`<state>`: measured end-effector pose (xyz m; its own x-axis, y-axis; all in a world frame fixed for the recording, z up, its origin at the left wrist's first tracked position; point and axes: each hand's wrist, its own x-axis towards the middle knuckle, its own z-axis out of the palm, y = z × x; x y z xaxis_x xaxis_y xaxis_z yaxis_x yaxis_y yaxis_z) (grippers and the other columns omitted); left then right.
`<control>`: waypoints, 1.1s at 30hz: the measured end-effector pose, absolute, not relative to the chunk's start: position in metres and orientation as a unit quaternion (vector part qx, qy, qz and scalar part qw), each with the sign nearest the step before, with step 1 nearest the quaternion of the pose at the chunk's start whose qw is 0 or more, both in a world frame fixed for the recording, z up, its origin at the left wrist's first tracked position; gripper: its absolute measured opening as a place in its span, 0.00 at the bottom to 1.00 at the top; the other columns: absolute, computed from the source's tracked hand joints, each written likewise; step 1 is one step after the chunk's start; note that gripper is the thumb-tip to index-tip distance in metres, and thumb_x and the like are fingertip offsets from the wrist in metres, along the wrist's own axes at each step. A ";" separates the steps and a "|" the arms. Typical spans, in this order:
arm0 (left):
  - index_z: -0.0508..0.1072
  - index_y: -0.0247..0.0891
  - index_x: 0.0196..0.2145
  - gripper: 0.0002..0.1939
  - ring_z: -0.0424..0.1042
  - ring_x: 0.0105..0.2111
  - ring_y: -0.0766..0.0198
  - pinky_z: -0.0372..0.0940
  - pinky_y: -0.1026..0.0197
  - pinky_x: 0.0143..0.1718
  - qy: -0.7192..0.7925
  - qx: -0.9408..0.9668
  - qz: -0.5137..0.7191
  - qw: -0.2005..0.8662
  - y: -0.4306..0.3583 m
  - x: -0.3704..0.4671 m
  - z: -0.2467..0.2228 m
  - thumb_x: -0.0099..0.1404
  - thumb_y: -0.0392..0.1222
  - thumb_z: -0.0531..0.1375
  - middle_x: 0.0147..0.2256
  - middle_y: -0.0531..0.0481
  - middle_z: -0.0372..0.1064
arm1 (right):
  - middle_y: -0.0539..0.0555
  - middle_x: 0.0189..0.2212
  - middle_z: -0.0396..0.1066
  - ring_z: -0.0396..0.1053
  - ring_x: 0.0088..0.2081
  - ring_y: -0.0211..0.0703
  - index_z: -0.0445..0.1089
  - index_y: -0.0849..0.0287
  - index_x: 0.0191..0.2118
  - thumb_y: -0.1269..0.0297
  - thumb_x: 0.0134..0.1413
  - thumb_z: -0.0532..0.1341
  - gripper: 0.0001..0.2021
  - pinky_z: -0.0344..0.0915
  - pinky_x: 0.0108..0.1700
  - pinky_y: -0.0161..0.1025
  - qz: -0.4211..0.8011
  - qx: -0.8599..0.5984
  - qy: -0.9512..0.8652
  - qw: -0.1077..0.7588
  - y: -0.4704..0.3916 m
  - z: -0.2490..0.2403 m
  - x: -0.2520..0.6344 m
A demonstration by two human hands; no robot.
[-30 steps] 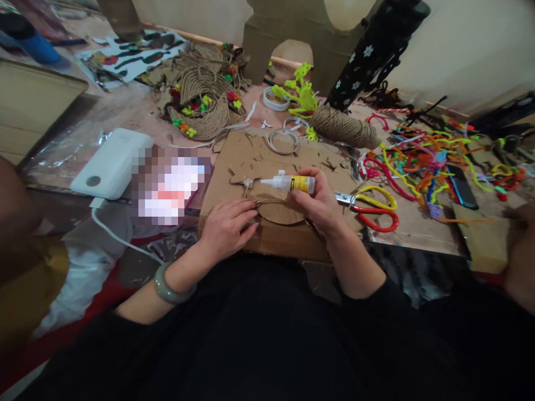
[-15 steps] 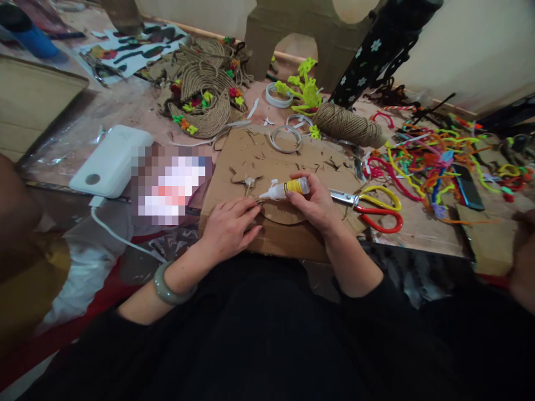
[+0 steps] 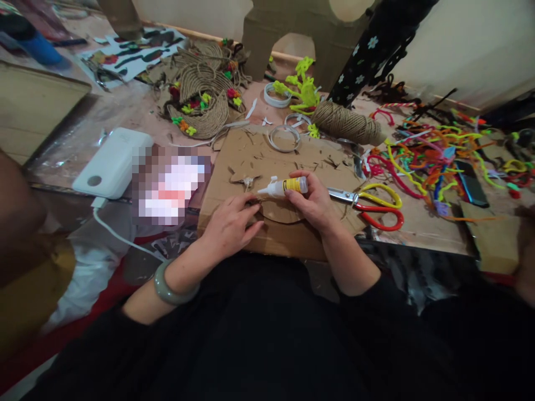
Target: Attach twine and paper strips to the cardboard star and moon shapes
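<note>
My right hand (image 3: 315, 205) is wrapped round a small clear glue bottle (image 3: 295, 185) with a yellow label, its nozzle pointing left. My left hand (image 3: 229, 225) lies on the cardboard with fingers stretched out and thumb apart. Its fingertips are close to the nozzle, at the left edge of a rounded cardboard piece (image 3: 284, 211); what lies under them is hidden. Just beyond them is a small cardboard scrap with twine (image 3: 246, 179). Everything here rests on a larger cardboard sheet (image 3: 225, 156). Scissors (image 3: 355, 199) with one yellow and one red handle lie right of my right hand.
Behind the sheet are a twine spool (image 3: 349, 122), tape rolls (image 3: 284, 137) and twine-covered shapes (image 3: 204, 106). Colourful pipe cleaners (image 3: 430, 161) and a dark phone (image 3: 471, 184) lie right. A white power bank (image 3: 113, 162) with a cable is left. People sit at both sides.
The view has shifted slightly. My left fingers have bent a little at the cardboard edge, and the glue bottle stays in my right hand with its nozzle near them.
</note>
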<state>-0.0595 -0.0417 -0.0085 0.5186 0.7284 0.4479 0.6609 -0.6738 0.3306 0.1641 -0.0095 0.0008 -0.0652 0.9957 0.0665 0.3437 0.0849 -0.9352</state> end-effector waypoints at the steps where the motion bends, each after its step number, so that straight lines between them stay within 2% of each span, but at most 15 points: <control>1: 0.75 0.30 0.42 0.13 0.72 0.45 0.50 0.69 0.49 0.45 0.398 0.869 0.287 0.057 -0.041 -0.059 -0.008 0.63 0.41 0.60 0.47 0.35 0.71 | 0.49 0.32 0.64 0.62 0.30 0.37 0.65 0.52 0.46 0.52 0.47 0.65 0.21 0.66 0.34 0.38 0.398 -0.545 -0.611 0.414 -0.009 0.000 0.164; 9: 0.76 0.33 0.35 0.07 0.72 0.37 0.57 0.70 0.54 0.39 0.393 0.858 0.328 0.038 -0.029 -0.055 -0.015 0.65 0.38 0.59 0.36 0.42 0.74 | 0.48 0.32 0.63 0.62 0.29 0.36 0.64 0.52 0.45 0.52 0.45 0.65 0.21 0.66 0.32 0.37 0.419 -0.542 -0.593 0.423 -0.011 0.002 0.162; 14: 0.74 0.34 0.29 0.09 0.71 0.33 0.59 0.67 0.57 0.35 0.404 0.856 0.321 0.003 -0.020 -0.052 -0.017 0.65 0.34 0.56 0.31 0.45 0.73 | 0.48 0.32 0.64 0.62 0.29 0.36 0.64 0.53 0.45 0.53 0.46 0.64 0.21 0.65 0.32 0.37 0.411 -0.537 -0.603 0.423 -0.011 0.002 0.162; 23: 0.72 0.35 0.31 0.06 0.69 0.32 0.59 0.66 0.58 0.35 0.386 0.862 0.329 -0.008 -0.019 -0.054 -0.014 0.62 0.30 0.56 0.29 0.46 0.72 | 0.46 0.30 0.62 0.63 0.28 0.36 0.58 0.53 0.47 0.51 0.46 0.65 0.25 0.64 0.31 0.37 0.410 -0.534 -0.603 0.428 -0.011 0.004 0.161; 27: 0.72 0.35 0.31 0.07 0.70 0.30 0.61 0.66 0.60 0.33 0.346 0.878 0.331 -0.016 -0.021 -0.060 -0.010 0.64 0.30 0.55 0.29 0.47 0.72 | 0.48 0.32 0.63 0.61 0.29 0.35 0.62 0.52 0.46 0.53 0.48 0.64 0.21 0.63 0.30 0.36 0.396 -0.526 -0.625 0.419 -0.013 0.007 0.162; 33: 0.72 0.36 0.33 0.06 0.72 0.32 0.62 0.68 0.60 0.35 0.319 0.888 0.332 0.009 -0.025 -0.071 -0.008 0.64 0.31 0.56 0.31 0.48 0.74 | 0.50 0.37 0.66 0.65 0.35 0.39 0.61 0.51 0.56 0.53 0.53 0.61 0.25 0.66 0.39 0.40 0.334 -0.513 -0.694 0.379 -0.018 0.014 0.162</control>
